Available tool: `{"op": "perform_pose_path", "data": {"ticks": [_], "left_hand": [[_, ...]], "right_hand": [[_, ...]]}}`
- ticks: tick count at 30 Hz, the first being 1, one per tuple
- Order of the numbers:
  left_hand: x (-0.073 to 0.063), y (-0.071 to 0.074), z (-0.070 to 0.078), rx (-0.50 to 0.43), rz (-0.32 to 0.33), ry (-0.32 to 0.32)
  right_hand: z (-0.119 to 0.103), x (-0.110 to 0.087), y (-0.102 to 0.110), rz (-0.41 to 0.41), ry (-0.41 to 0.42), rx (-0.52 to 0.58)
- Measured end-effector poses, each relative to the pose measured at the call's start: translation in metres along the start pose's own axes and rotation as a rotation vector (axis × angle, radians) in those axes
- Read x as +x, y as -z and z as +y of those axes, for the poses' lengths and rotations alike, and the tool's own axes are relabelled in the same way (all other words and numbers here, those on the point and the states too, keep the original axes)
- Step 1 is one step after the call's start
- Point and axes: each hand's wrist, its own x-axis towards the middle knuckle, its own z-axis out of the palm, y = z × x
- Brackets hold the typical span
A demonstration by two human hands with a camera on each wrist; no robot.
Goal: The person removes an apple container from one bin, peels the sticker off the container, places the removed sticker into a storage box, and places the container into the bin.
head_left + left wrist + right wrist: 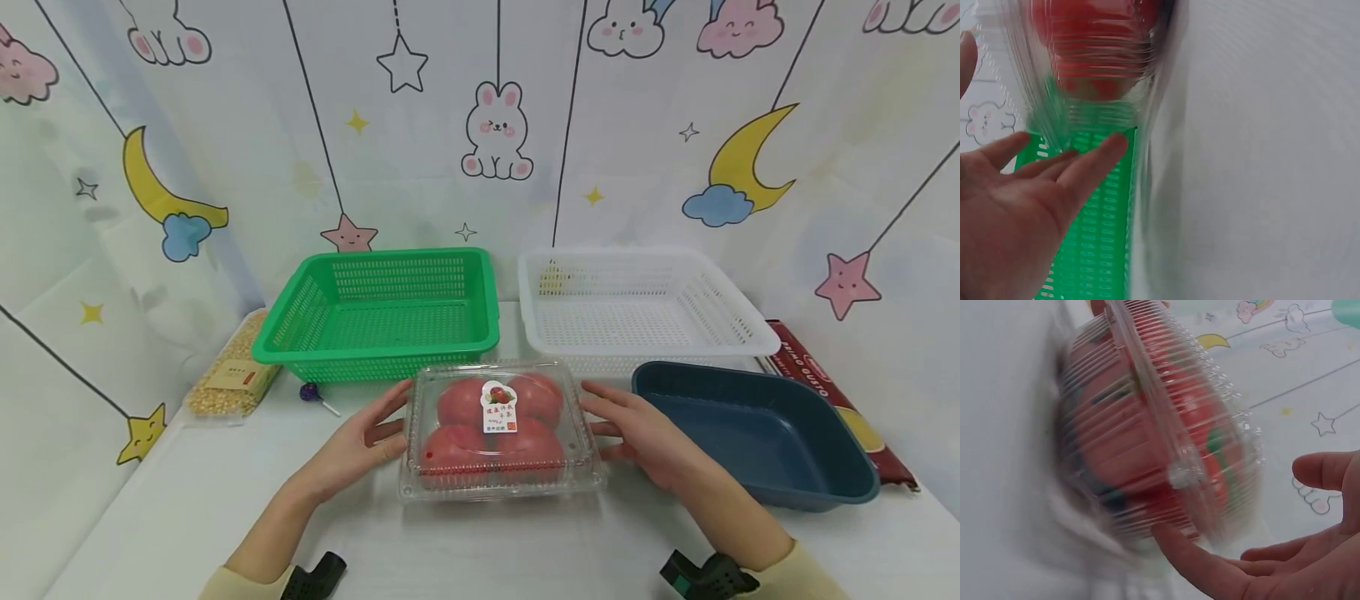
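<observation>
A clear plastic clamshell box (501,492) of red tomatoes (534,446), with a white label on its lid, sits on the white table in the middle of the head view. At its left side is my left hand (350,446), fingers spread and fairly straight, fingertips at the box wall. My right hand (648,437) is at the right side with its fingers extended. In the right wrist view one fingertip meets the lower edge of the box (1116,419), which looks blurred there. Neither hand curls round the box. The left wrist view shows the palm (1010,212) below the box.
Behind the box stand a green basket (390,364) and a white basket (645,342). A dark blue basin (765,442) is at the right, beside a dark red packet (813,367). At left lie a bag of yellow kernels (232,375) and a purple lollipop (310,392).
</observation>
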Motion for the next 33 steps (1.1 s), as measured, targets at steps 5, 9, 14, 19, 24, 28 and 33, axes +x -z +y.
{"op": "perform_pose_path", "data": {"ticks": [5, 9, 14, 19, 24, 28, 33], "left_hand": [[0.004, -0.008, 0.007, 0.137, 0.121, -0.076], [0.009, -0.015, 0.010, 0.225, 0.199, -0.197], [0.015, -0.022, 0.011, 0.367, 0.285, -0.251], [0.019, -0.027, 0.013, 0.414, 0.313, -0.309], [0.019, -0.029, 0.013, 0.374, 0.293, -0.300], [0.018, -0.028, 0.012, 0.316, 0.280, -0.286], [0.018, -0.028, 0.012, 0.287, 0.265, -0.284]], "right_hand": [[-0.014, -0.002, 0.006, 0.007, 0.053, -0.079], [-0.028, -0.001, 0.008, 0.029, 0.113, -0.137], [-0.042, 0.005, 0.005, 0.047, 0.145, -0.185], [-0.053, 0.015, -0.002, 0.036, 0.191, -0.238], [-0.058, 0.029, -0.013, -0.015, 0.254, -0.241], [-0.062, 0.042, -0.022, -0.063, 0.278, -0.234], [-0.063, 0.056, -0.030, -0.098, 0.266, -0.255]]}}
